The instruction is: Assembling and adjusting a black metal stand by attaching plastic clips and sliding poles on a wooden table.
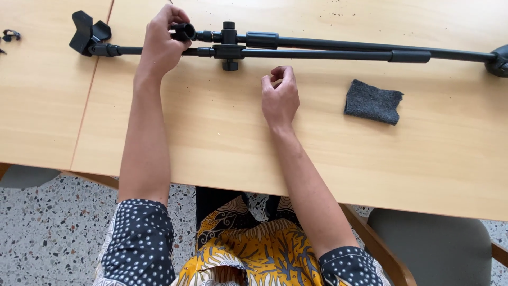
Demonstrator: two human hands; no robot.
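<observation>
We look down on a pale wooden bench (222, 143) with a black microphone stand (317, 48) lying flat across its far side, folded so two tubes run side by side. Our left hand (161, 42) is closed around the black end cap (183, 32) of the upper tube, fingers and thumb wrapped on it, just left of the central clamp knob (229, 46). Our right hand (279, 95) rests on the bench just in front of the stand, fingers loosely curled, holding nothing that we can see and not touching the stand. The mic clip (87, 34) sits at the far left end of the lower tube, past the seam between the two bench tops. The stand's base end (498, 61) runs off at the right edge. A grey cloth pad (373, 101) lies flat on the bench, near the right hand but apart from it, untouched. A small black part (9, 36) lies at the far left edge, too small to identify.

Progress, as we judge it: the stand is laid out and still clamped together, only the end cap is in hand, cloth not in use, so most of the work looks left. Whether the cap is loose or tight we cannot tell.
</observation>
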